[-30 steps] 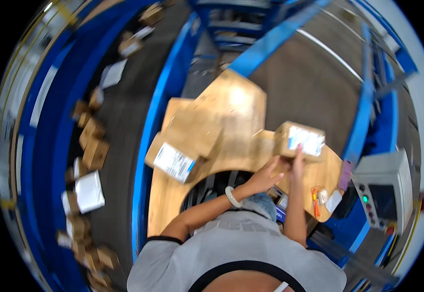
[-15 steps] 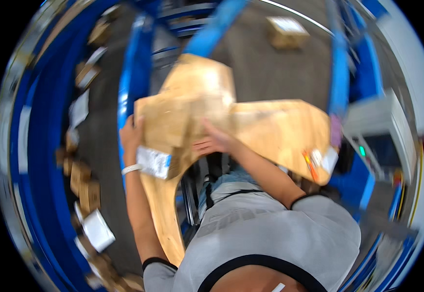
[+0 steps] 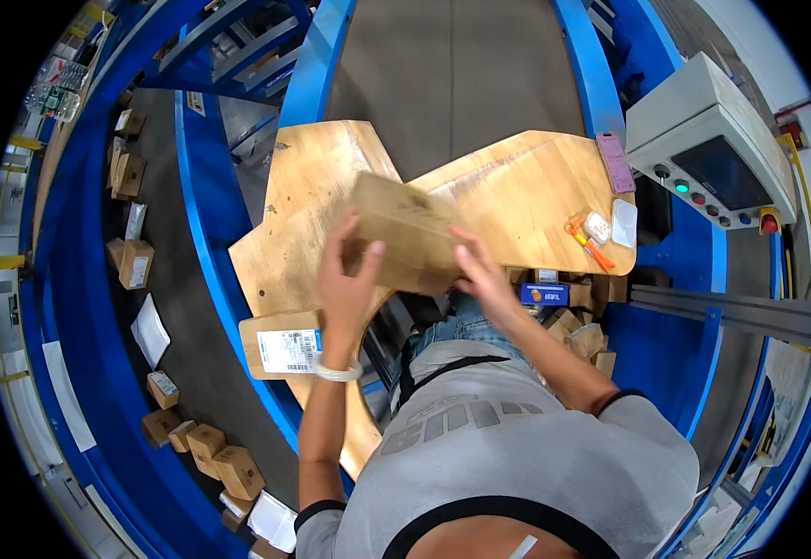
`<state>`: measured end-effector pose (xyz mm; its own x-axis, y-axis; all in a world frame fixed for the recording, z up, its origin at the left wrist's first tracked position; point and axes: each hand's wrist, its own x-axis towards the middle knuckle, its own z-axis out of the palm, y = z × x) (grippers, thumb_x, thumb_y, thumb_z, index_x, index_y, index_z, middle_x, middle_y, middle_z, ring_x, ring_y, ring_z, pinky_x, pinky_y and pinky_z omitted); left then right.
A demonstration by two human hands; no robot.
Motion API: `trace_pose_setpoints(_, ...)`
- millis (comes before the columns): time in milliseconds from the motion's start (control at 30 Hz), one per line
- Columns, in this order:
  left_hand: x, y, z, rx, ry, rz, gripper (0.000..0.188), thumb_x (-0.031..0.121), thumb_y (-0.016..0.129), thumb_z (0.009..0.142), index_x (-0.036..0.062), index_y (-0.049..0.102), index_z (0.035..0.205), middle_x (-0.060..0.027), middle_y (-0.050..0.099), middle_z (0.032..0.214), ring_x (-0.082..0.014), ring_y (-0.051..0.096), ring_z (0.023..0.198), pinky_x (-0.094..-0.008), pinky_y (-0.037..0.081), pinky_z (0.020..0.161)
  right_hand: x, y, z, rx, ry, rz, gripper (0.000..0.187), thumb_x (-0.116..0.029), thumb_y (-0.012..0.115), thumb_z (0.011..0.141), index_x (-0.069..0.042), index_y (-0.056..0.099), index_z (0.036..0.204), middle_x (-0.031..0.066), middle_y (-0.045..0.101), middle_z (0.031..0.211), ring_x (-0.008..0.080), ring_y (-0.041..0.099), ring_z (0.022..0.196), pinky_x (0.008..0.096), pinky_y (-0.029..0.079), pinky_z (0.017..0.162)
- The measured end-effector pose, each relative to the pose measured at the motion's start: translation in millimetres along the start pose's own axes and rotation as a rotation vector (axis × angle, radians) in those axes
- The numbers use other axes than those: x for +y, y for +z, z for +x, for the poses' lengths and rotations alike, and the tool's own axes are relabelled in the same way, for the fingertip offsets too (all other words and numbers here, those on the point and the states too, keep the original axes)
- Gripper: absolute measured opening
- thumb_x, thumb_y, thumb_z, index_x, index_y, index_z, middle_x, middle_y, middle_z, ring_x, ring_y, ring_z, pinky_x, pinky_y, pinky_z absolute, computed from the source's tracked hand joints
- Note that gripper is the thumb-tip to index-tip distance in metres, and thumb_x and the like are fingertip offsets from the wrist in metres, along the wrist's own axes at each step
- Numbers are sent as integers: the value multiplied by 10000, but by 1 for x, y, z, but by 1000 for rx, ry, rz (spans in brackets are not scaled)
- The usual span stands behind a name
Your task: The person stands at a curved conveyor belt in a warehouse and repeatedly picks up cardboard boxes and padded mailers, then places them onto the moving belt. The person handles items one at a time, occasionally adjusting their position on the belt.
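Observation:
A plain brown cardboard box (image 3: 404, 233) is held tilted above the wooden worktop, between my two hands. My left hand (image 3: 348, 284) grips its left end, with the thumb on the near side. At the right end, the fingers of my right hand (image 3: 487, 279) press on the box. A second, flatter cardboard box (image 3: 255, 347) with a white label lies at the worktop's left edge, beside my left wrist.
The curved worktop (image 3: 536, 177) carries a pink phone (image 3: 615, 163) and an orange cutter (image 3: 595, 255). Beyond it runs a dark conveyor belt (image 3: 452, 84). Parcels lie on a belt at left. A control box (image 3: 703, 140) stands at right, with several boxes below the worktop.
The plain box has come up off the worktop and right, now between both hands. My right hand has closed on it. The labelled box stays at the left. My view has shifted.

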<state>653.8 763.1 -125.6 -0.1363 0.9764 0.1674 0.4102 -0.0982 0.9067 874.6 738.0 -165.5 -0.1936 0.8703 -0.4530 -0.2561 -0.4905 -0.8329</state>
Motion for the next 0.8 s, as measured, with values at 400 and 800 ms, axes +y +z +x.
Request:
trace_pose_setpoints(400,-78,122,16,-315,-514,-321,542,324,542,1070,46,382,1506,-185,476,1451,-263,520,1289,-387,461,1051,32,-139,30,582,-231,-111,754,-319,680,1002,-50,242,1554,323,531,1386,317,577,1277,397,485,1051)
trace_pose_setpoints(800,-21,149,-8,-330,25,-178,493,135,674,955,89,488,1410,-213,369,1556,-345,378,1444,-420,380,1140,3,-137,19,508,-594,-196,463,-169,704,967,-42,526,1374,170,462,1546,269,453,1416,414,361,1165)
